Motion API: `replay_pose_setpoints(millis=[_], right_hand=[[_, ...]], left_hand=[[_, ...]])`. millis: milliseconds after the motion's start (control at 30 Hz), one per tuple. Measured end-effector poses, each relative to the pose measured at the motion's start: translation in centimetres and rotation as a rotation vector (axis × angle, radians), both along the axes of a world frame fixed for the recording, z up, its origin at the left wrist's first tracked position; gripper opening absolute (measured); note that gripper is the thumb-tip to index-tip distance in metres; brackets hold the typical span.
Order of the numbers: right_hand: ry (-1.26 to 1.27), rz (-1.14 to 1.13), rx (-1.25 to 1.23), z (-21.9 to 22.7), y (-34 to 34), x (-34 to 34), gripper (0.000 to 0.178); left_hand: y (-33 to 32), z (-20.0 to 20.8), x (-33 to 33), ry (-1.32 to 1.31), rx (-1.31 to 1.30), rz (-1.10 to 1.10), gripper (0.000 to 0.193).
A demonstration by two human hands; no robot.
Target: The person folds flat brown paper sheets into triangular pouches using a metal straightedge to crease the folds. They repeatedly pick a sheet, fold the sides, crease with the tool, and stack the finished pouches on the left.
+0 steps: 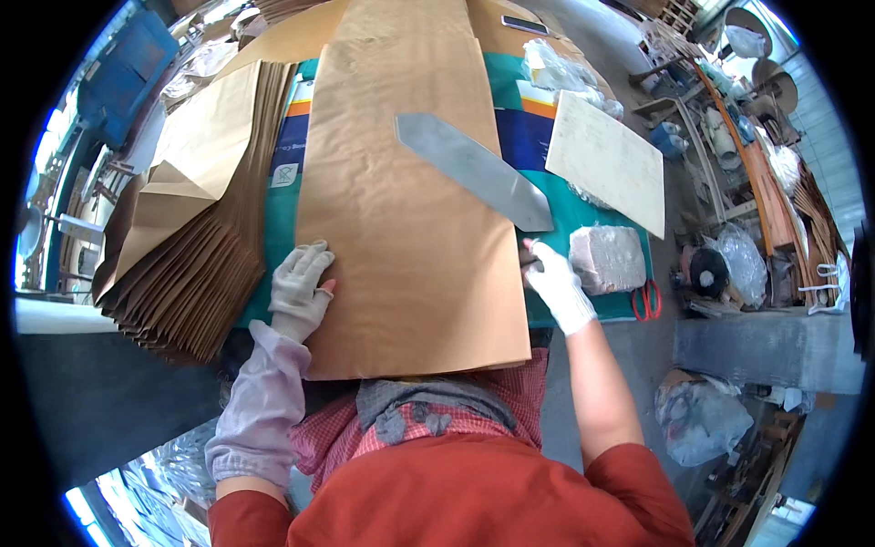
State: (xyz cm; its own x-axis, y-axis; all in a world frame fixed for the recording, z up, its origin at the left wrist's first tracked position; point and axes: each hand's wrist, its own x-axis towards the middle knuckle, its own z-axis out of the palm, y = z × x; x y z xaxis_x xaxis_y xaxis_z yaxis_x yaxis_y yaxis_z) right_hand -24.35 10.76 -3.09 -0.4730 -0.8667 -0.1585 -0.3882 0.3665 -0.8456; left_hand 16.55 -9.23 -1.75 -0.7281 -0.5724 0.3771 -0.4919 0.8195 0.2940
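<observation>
A tall stack of brown kraft paper sheets lies lengthwise in front of me. A flat grey metal plate with angled ends rests across it, overhanging its right edge. My left hand, in a white glove with the thumb tip bare, lies against the stack's left edge, fingers extended and thumb apart on the paper. At the right edge, just below the metal plate, is my right hand, also gloved with bare fingertips. Its fingers point at the paper's edge and are spread; their tips are partly in shadow.
Folded brown paper fans out in a thick pile at the left. To the right lie a pale board, a wrapped whitish block and red-handled scissors. A phone is at the far end. Cluttered shelving stands farther right.
</observation>
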Motion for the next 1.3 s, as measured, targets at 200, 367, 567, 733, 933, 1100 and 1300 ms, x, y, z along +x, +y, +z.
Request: replay_pose_setpoints(millis=[200,367,567,733,933,1100,1300], right_hand=[[0.806,0.388,-0.427,-1.4,2.0,2.2,0.02],[0.531,0.429,-0.293,0.7,-0.4,0.5,0.017],[0.269,-0.005,0.311,1.5,-3.8,1.3,0.04],[0.576,-0.066,0.142,-0.6,-2.7,3.5,0.034],[0.84,-0.055,0.086,-2.8,-2.1,3.8,0.03],[1.114,-0.071,-0.156,-1.7,-2.9,5.1,0.031],[0.959,0.605,-0.224,0.2,-7.1,7.7,0.076]], left_hand=[[0.0,3.0,3.5,-0.225,0.1,-0.091,0.052],[-1.9,6.2,4.2,-0.366,0.486,0.051,0.031],[-1.1,1.1,0.7,-0.056,0.673,0.707,0.026],[0.3,-2.8,-0.4,-0.2,0.099,0.747,0.024],[-0.2,-3.3,-0.7,-0.16,0.133,0.755,0.02],[-0.4,-2.8,-0.7,-0.168,0.175,0.752,0.019],[-1.0,-2.0,-0.8,-0.214,0.209,0.749,0.021]])
